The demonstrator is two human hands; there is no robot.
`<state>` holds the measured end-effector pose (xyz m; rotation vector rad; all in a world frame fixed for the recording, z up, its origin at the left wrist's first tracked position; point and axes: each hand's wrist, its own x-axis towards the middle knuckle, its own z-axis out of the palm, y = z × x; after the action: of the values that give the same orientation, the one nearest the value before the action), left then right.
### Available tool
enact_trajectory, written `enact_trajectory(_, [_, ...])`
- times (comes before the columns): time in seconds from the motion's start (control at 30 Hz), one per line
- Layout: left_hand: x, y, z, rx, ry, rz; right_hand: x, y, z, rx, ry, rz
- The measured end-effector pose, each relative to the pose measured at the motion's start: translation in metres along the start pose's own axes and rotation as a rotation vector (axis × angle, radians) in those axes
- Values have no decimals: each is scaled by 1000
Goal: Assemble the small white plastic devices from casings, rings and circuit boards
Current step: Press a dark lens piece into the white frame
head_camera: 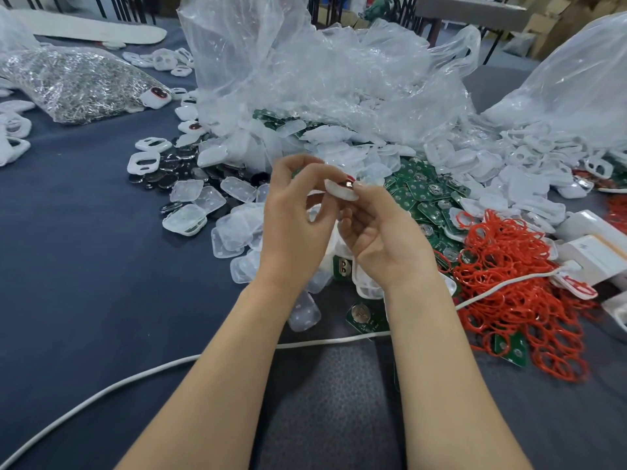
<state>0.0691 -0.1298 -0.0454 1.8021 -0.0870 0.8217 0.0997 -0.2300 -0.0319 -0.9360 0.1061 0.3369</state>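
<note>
1. Hands together: left hand [298,212] and right hand [380,239] both pinch one white casing [341,194], held above mid-table
2. Red at its top edge, probably the ring [350,180]: seat flush all round, thumbs pressing evenly, casing level

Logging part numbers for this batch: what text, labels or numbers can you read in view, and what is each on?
No text can be read.
White box at the right edge: a small dark mark, too blurred to read.
Green circuit boards: any print is too small to read.
White casing pinched between the left hand and right hand: no lettering visible.
</note>
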Motion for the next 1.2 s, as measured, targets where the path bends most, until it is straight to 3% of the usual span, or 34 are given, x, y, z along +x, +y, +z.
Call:
enact_trajectory(0.2, [8,4,-3,-624,-20,-505,4,-2,-4,-13,64,-55])
enact_trajectory(0.3, [11,-1,-6,-793,-14,-649,3,-1,-4,-138,12,-103])
enact_trajectory(0.53, [14,-5,-12,-928,-64,-707,1,-2,-8,-170,-121,-113])
enact_trajectory(0.87, [14,-9,-13,-978,-99,-769,6,2,-10,-152,-96,-130])
enact_trajectory(1.07, [14,-9,-13,-986,-94,-792,9,3,-11,-163,67,-168])
enact_trajectory(1.2, [15,-10,-13,-981,-78,-816,9,3,-11,-165,38,-159])
